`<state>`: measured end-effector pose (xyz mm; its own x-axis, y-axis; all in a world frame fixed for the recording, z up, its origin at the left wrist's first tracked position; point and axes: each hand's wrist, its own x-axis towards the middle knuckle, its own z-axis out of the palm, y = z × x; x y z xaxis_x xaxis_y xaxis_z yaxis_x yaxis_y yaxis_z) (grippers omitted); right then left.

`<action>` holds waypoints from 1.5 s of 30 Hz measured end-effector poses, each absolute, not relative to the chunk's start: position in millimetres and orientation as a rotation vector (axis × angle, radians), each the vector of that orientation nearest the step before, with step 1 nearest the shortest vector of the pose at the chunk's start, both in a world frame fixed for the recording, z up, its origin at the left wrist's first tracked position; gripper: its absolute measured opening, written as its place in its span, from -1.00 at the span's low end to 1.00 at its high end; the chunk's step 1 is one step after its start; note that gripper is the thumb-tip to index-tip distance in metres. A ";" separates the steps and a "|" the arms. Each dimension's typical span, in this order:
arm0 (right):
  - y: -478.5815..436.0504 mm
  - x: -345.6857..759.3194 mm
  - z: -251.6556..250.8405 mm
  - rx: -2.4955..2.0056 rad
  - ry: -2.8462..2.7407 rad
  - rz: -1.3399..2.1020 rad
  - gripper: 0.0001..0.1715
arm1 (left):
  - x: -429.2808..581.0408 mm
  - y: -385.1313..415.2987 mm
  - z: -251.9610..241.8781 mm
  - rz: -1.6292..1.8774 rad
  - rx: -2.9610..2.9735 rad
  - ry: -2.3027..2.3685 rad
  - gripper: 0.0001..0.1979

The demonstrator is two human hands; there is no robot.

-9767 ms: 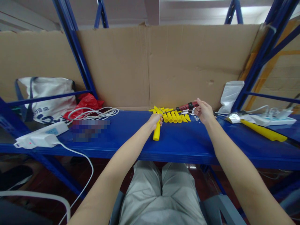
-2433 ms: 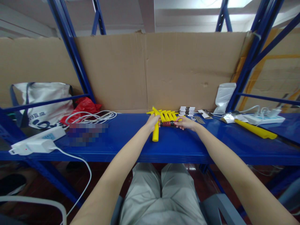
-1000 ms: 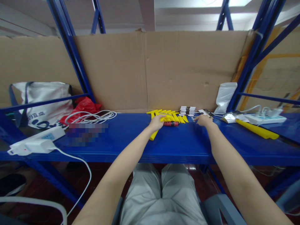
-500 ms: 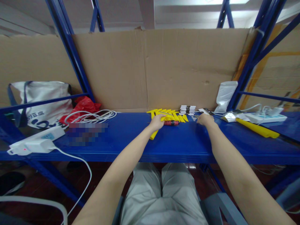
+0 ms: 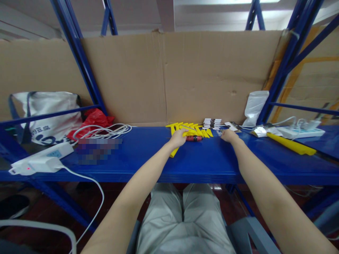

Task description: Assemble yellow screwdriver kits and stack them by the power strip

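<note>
My left hand (image 5: 178,139) is closed round a yellow plastic piece (image 5: 174,152), apparently T-shaped, whose lower end sticks out below the fingers. Beyond it lie several similar yellow pieces (image 5: 206,133) in a row at the back of the blue bench. Just right of the left hand lies a red and black screwdriver (image 5: 194,138). My right hand (image 5: 229,135) is low over the bench, fingers drawn together beside a small heap of tiny metal parts (image 5: 219,133). Its fingertips are too small to show what they hold.
Black-and-white flat packets (image 5: 212,124) are stacked by the cardboard back wall (image 5: 127,77). On the right are a yellow tube-like piece (image 5: 291,144) and a white power strip (image 5: 300,132). Coiled white cable (image 5: 111,131), a red bag (image 5: 92,121) and another power strip (image 5: 42,158) are left.
My right hand has shifted slightly left, closer to the tiny metal parts, uncovering more of the flat packet behind it. The left hand stays in place with the yellow piece.
</note>
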<state>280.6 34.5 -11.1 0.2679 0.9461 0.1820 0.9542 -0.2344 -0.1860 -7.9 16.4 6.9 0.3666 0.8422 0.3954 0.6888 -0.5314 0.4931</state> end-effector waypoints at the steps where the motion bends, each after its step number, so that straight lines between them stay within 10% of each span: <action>1: 35.8 281.3 -11.4 -2.314 -1.740 -0.018 -0.63 | -7.6 15.8 7.0 0.914 2.394 1.365 -0.56; 27: 25.5 260.4 -0.8 -2.230 -1.660 0.173 -0.79 | -4.2 9.0 8.8 0.919 2.424 1.370 -0.57; 45: 6.1 170.3 14.4 -1.358 -1.634 0.431 -0.92 | 0.0 9.1 4.0 0.862 2.561 1.308 -0.54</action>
